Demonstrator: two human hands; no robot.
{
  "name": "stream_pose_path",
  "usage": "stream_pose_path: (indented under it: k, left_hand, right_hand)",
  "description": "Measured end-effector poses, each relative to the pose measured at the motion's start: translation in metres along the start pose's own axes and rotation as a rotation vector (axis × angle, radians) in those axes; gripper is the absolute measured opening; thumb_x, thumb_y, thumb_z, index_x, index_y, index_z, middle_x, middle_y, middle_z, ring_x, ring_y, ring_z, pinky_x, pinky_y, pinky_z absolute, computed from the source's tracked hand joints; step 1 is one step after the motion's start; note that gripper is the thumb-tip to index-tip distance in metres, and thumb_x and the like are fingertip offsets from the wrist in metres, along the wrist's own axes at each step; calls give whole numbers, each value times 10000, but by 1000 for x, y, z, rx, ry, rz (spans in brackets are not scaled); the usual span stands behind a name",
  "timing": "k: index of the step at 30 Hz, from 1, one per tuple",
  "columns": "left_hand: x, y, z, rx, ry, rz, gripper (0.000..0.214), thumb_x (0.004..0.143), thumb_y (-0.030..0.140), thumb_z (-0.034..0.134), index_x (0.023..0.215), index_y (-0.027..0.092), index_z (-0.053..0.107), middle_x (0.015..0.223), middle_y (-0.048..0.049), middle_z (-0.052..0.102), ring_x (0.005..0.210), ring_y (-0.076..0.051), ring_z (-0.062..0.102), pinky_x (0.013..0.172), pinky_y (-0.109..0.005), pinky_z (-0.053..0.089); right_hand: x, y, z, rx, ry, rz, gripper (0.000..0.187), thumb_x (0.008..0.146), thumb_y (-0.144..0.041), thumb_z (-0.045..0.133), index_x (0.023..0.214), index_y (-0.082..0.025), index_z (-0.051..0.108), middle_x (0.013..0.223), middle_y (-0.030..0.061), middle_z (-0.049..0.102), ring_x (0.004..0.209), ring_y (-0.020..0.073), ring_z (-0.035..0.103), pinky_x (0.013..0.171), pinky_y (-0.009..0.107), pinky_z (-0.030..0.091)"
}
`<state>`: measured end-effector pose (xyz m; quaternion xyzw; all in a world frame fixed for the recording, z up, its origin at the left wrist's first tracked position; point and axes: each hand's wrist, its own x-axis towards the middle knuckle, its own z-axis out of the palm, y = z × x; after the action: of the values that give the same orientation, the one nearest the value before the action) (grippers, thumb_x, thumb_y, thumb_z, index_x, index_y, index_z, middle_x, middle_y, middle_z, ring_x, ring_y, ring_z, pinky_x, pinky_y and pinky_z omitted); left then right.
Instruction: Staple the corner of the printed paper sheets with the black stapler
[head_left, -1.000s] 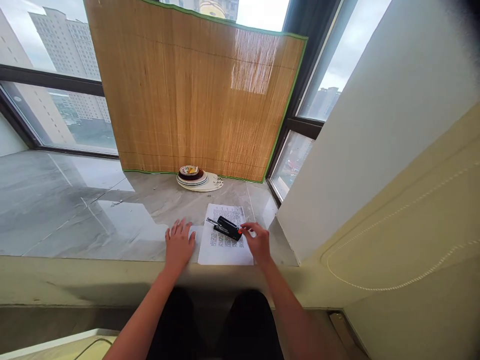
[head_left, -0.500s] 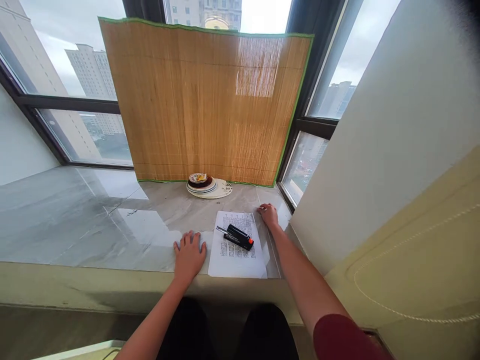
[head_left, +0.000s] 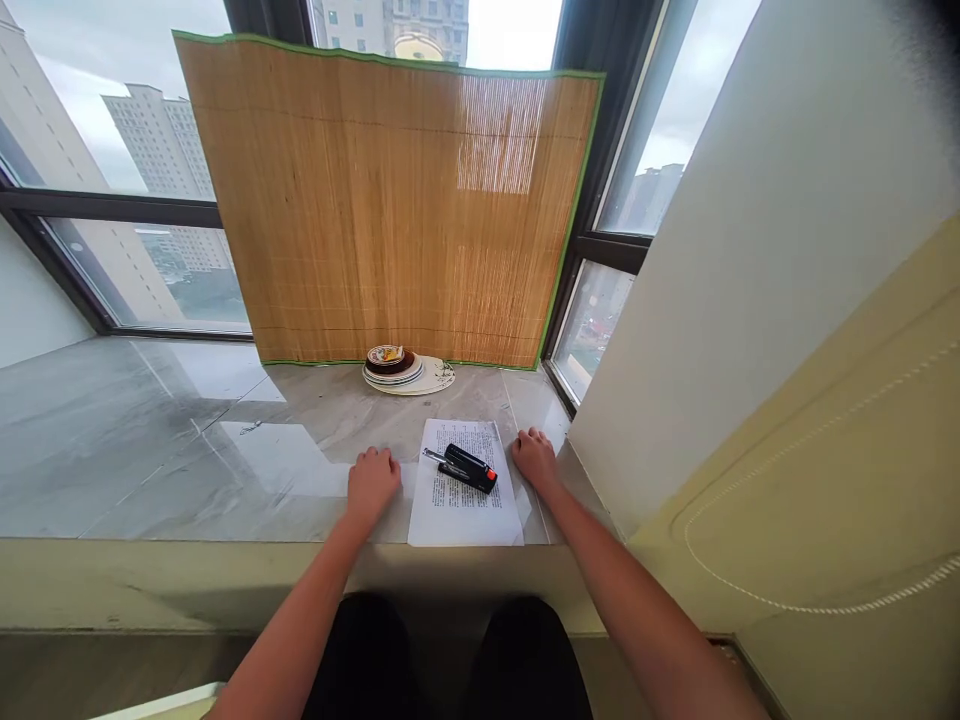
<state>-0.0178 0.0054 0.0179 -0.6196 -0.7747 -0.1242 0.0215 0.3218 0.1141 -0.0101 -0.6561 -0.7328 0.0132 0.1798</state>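
A black stapler with an orange-red end piece lies across the printed sheets of paper. A metal strip sticks out from its left end. My left hand rests on the marble sill to the left of the paper, its fingers curled into a loose fist. On the other side, my right hand sits just beyond the paper's right edge, also curled, knuckles up. Neither hand touches the stapler, and nothing shows in either fist.
A stack of plates on an oval platter stands at the back of the marble sill. Behind it a bamboo mat with green edging leans against the window. A wall rises close on the right, with a beaded cord hanging there.
My left hand's spread fingers have curled into a fist. My right hand has drawn slightly nearer to me and its fingers have folded. The stapler and paper stay in place; the view has shifted slightly.
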Motion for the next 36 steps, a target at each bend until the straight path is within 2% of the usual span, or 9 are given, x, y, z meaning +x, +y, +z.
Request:
stream_pose_path:
  k: [2, 7, 11, 14, 17, 22, 26, 31, 36]
  left_hand:
    - [36, 3, 0, -41, 9, 49, 330, 1032, 205, 444, 1074, 156, 768, 1089, -171, 736, 1057, -300, 717, 960, -417, 568]
    - [113, 22, 14, -135, 37, 219, 418, 968, 91, 457, 1273, 149, 737, 1346, -171, 705, 1257, -256, 669, 1123, -373, 513]
    - [144, 31, 31, -176, 11, 331, 617, 896, 26, 448, 1444, 196, 675, 1577, -130, 607, 1438, -246, 570, 1177, -419, 481]
    - [153, 28, 41, -186, -15, 363, 675, 857, 0, 451, 1443, 240, 685, 1578, -93, 620, 1474, -244, 548, 1203, -447, 453]
    - [153, 24, 46, -180, -7, 357, 601, 898, 11, 445, 1402, 213, 702, 1532, -111, 654, 1431, -249, 579, 1205, -422, 440]
    - [141, 23, 47, -136, 53, 273, 339, 1026, 169, 464, 1240, 135, 725, 1298, -196, 714, 1238, -323, 650, 1082, -444, 513]
    - [124, 20, 44, -114, 87, 227, 338, 1032, 157, 455, 1230, 136, 728, 1255, -197, 702, 1203, -328, 643, 1058, -439, 520]
    - [95, 12, 39, -109, 124, 172, 299, 1034, 192, 475, 1063, 158, 771, 1175, -190, 680, 1139, -331, 647, 1050, -434, 527]
    - [62, 7, 32, -115, 135, 137, 323, 999, 127, 460, 1099, 178, 763, 1224, -189, 669, 1162, -327, 638, 1062, -436, 522]
  right_hand:
    - [2, 0, -3, -14, -10, 6, 288, 1058, -245, 484, 1057, -156, 759, 1166, 172, 701, 1136, 280, 643, 997, 364, 431]
    - [6, -2, -9, -42, -26, 24, 295, 1060, -253, 483, 1070, -173, 766, 1151, 155, 710, 1142, 270, 651, 986, 351, 429]
    - [6, -4, -11, -49, -36, 30, 298, 1055, -248, 481, 1059, -167, 768, 1139, 154, 714, 1136, 273, 653, 987, 358, 431]
    - [6, -5, -13, -51, -42, 32, 296, 1060, -263, 481, 1059, -179, 765, 1143, 142, 716, 1143, 266, 649, 994, 351, 431]
    - [5, -5, -15, -49, -50, 31, 295, 1063, -279, 481, 1068, -188, 761, 1151, 135, 716, 1145, 263, 645, 1005, 350, 429]
    - [5, -5, -18, -36, -61, 25, 303, 1055, -251, 471, 1065, -168, 762, 1146, 152, 712, 1143, 276, 646, 1016, 367, 427]
    - [6, -5, -19, -20, -69, 28, 309, 1055, -258, 474, 1070, -165, 768, 1162, 158, 714, 1155, 280, 649, 1020, 372, 431]
    - [5, -6, -20, -6, -64, 38, 323, 1050, -258, 473, 1083, -160, 779, 1179, 168, 721, 1150, 281, 656, 1020, 379, 436]
    - [4, -5, -21, 14, -64, 39, 328, 1052, -264, 474, 1108, -163, 781, 1205, 179, 720, 1179, 285, 643, 1035, 382, 429]
